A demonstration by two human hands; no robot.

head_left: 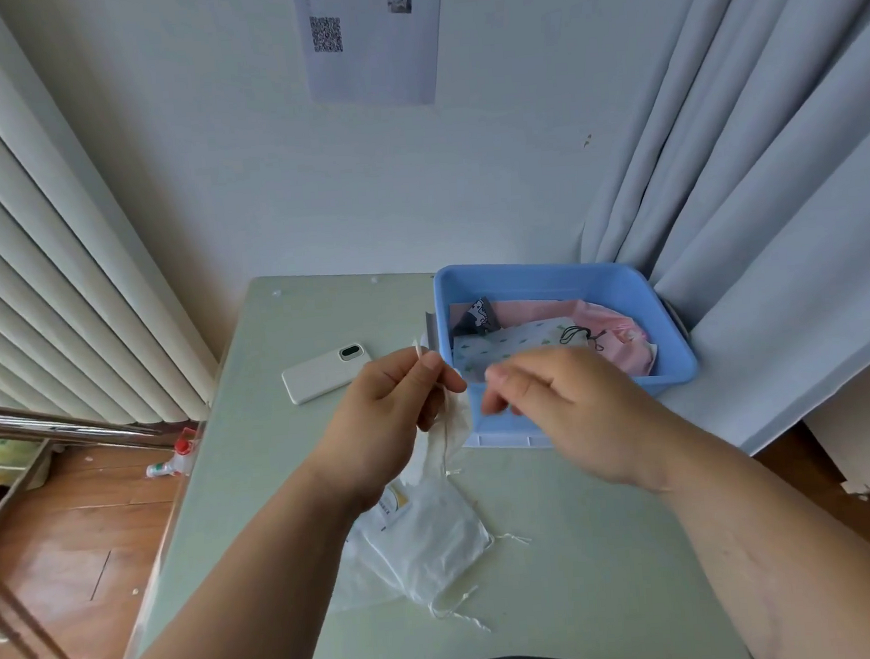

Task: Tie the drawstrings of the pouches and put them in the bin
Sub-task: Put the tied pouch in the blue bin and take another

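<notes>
Pinching a cream drawstring between thumb and forefinger, the left hand holds a small cream pouch in the air above the pale green table; the pouch hangs just below the curled fingers. The right hand is raised just to the right of it with its fingers bent inward. It is blurred, and I cannot tell whether it has hold of the string. A blue plastic bin stands at the far right of the table, against the curtain. Inside it lie a pink pouch, a green-printed white pouch with a black cord and a dark patterned pouch. On the near side of the table, below the hands, lies a crumpled white pouch with loose strings. A white phone lies face down at far left.
</notes>
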